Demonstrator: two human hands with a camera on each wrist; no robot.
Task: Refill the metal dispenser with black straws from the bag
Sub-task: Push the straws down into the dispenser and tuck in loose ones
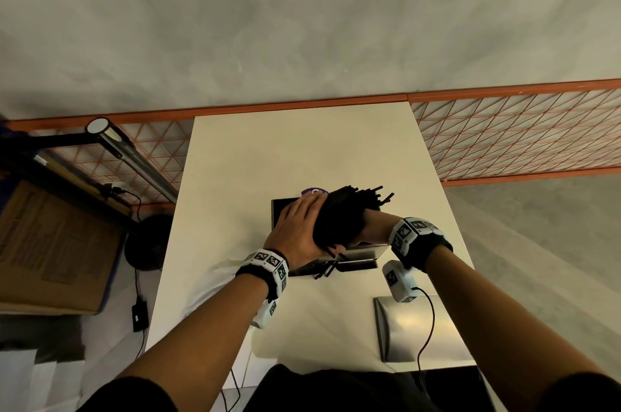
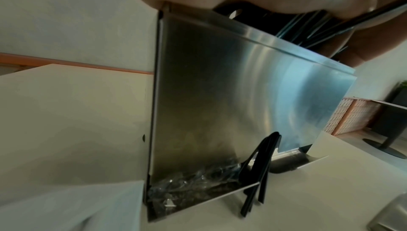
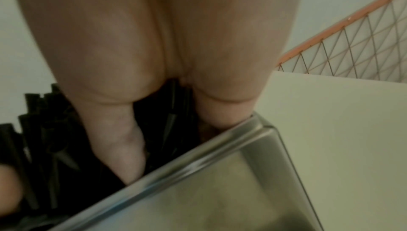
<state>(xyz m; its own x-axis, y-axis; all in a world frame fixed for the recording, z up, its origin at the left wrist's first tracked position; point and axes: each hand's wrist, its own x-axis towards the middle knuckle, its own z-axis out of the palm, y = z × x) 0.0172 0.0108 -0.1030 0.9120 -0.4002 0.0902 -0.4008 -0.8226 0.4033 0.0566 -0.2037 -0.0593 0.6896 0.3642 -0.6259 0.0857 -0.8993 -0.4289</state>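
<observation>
Left hand (image 1: 299,230) and right hand (image 1: 371,226) clamp the straws (image 1: 339,213) mid-bundle over the dispenser (image 2: 231,95); light, slippery, they splay easily.

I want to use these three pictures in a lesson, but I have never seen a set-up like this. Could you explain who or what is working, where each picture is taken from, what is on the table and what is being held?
There is no machine: a person works with bare hands and wears three cameras. The head view looks down over both arms. The other two views come from cameras strapped to the wrists, looking along each hand.

On the white table stands an open-topped metal dispenser. The left hand and right hand hold a thick bundle of black straws over its top. A few loose straws stick out at its base. A metal lid lies nearer the person, and what looks like crumpled clear plastic lies to the left, possibly the bag.
</observation>
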